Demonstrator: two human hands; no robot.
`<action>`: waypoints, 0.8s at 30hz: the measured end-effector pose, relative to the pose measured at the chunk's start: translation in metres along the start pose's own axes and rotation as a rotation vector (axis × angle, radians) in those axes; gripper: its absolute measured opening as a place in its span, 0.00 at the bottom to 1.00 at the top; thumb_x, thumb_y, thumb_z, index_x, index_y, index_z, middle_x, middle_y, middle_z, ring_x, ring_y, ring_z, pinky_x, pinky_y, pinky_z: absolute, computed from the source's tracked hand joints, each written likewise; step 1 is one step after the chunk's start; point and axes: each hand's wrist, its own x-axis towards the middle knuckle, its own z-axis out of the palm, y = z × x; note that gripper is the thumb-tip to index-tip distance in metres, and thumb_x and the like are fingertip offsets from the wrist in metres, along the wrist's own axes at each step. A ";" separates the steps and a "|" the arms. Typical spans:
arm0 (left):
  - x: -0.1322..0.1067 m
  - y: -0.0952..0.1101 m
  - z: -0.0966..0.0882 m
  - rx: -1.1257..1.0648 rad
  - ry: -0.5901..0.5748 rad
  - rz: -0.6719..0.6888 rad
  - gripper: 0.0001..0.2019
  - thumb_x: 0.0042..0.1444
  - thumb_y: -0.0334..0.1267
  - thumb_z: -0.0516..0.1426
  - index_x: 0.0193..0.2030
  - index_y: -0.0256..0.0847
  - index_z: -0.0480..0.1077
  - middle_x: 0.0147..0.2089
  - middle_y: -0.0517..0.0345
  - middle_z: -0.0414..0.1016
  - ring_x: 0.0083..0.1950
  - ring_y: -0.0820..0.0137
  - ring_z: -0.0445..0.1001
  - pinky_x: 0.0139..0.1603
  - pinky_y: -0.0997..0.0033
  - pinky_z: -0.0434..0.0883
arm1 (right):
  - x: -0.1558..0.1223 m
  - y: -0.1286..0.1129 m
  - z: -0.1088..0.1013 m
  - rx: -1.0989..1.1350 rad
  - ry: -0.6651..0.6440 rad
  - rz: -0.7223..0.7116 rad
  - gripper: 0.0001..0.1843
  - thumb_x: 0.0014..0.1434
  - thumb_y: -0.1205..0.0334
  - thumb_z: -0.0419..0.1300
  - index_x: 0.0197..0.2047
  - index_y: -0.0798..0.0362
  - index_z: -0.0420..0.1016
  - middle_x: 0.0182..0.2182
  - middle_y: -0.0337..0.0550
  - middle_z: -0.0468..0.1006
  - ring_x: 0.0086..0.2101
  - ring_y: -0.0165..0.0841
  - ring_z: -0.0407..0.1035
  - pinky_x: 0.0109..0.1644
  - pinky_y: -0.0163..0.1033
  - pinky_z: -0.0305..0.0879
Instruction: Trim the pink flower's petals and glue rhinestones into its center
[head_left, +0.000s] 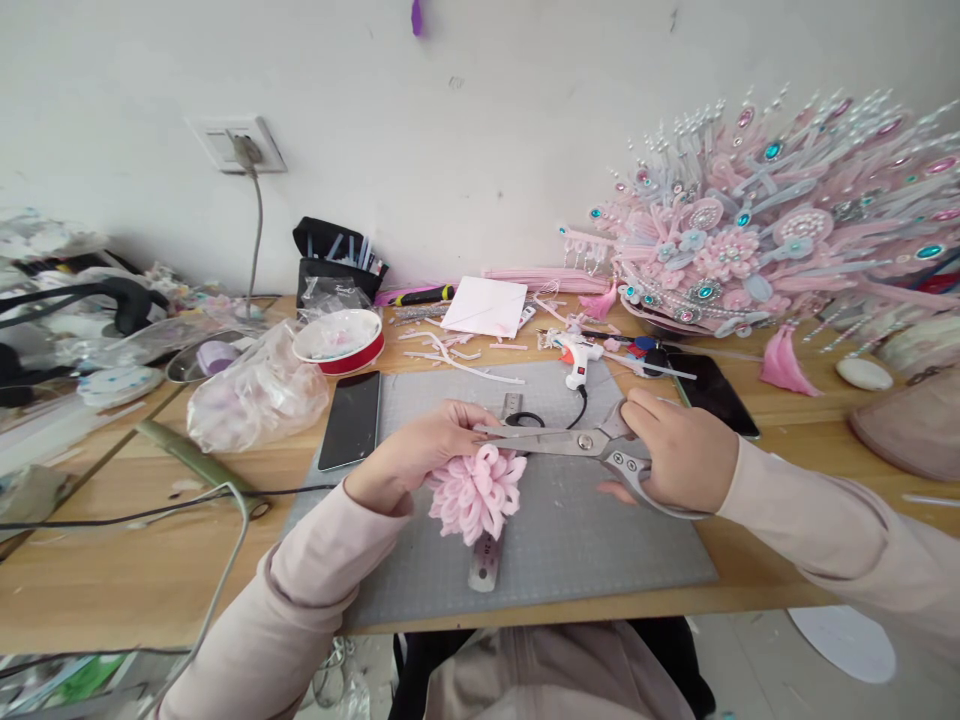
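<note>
A pink looped flower, fluffy like pipe cleaner, hangs below my left hand, whose fingers are closed on its upper side. My right hand grips the handles of large grey scissors. Their blades point left and reach the fingertips of my left hand, just above the flower, slightly parted. What lies between the blade tips is too small to make out. Under the flower a steel ruler rests on the grey cutting mat.
Behind the mat lie a white glue gun, a pale square card and pink scraps. Phones lie left and right. A decorated pink headdress stands at the back right. A red-rimmed round container and plastic bag sit left.
</note>
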 end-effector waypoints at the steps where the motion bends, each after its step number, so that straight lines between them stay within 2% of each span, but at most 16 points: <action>1: 0.000 0.000 0.000 -0.002 0.004 0.001 0.04 0.36 0.25 0.61 0.23 0.33 0.74 0.20 0.57 0.75 0.19 0.75 0.70 0.20 0.79 0.63 | 0.000 0.000 0.000 -0.006 0.000 0.003 0.24 0.46 0.38 0.55 0.27 0.55 0.65 0.27 0.44 0.66 0.23 0.32 0.60 0.24 0.37 0.50; 6: -0.001 0.002 0.002 -0.005 -0.002 0.021 0.02 0.39 0.29 0.63 0.21 0.33 0.73 0.19 0.58 0.73 0.19 0.76 0.70 0.20 0.79 0.63 | -0.002 0.004 0.006 -0.006 -0.011 0.066 0.25 0.46 0.38 0.54 0.28 0.55 0.64 0.27 0.44 0.66 0.22 0.31 0.60 0.23 0.36 0.49; 11: -0.003 0.005 0.006 0.016 0.034 0.051 0.03 0.40 0.29 0.62 0.21 0.35 0.72 0.18 0.60 0.72 0.18 0.78 0.68 0.20 0.79 0.62 | -0.004 0.004 0.012 0.098 -0.065 0.145 0.27 0.45 0.36 0.55 0.30 0.54 0.63 0.29 0.43 0.67 0.25 0.33 0.64 0.23 0.36 0.51; 18: -0.003 0.006 0.007 0.097 0.094 0.051 0.06 0.39 0.33 0.64 0.21 0.35 0.70 0.17 0.62 0.70 0.18 0.78 0.66 0.18 0.79 0.59 | -0.002 -0.001 0.008 0.152 -0.062 0.094 0.32 0.40 0.33 0.57 0.34 0.54 0.64 0.31 0.45 0.68 0.29 0.38 0.66 0.28 0.39 0.57; 21: -0.001 0.004 0.006 0.077 0.129 0.102 0.09 0.38 0.36 0.64 0.25 0.35 0.71 0.21 0.61 0.72 0.20 0.77 0.68 0.21 0.79 0.61 | 0.000 -0.003 0.006 0.265 -0.073 0.176 0.26 0.43 0.38 0.59 0.32 0.53 0.63 0.29 0.44 0.69 0.29 0.36 0.65 0.28 0.38 0.57; 24: 0.002 0.002 0.008 0.057 0.115 0.137 0.11 0.39 0.39 0.64 0.27 0.36 0.70 0.23 0.61 0.72 0.22 0.77 0.68 0.22 0.79 0.62 | 0.005 -0.009 0.002 0.503 -0.146 0.334 0.17 0.50 0.46 0.56 0.28 0.52 0.63 0.23 0.39 0.68 0.24 0.32 0.63 0.26 0.36 0.57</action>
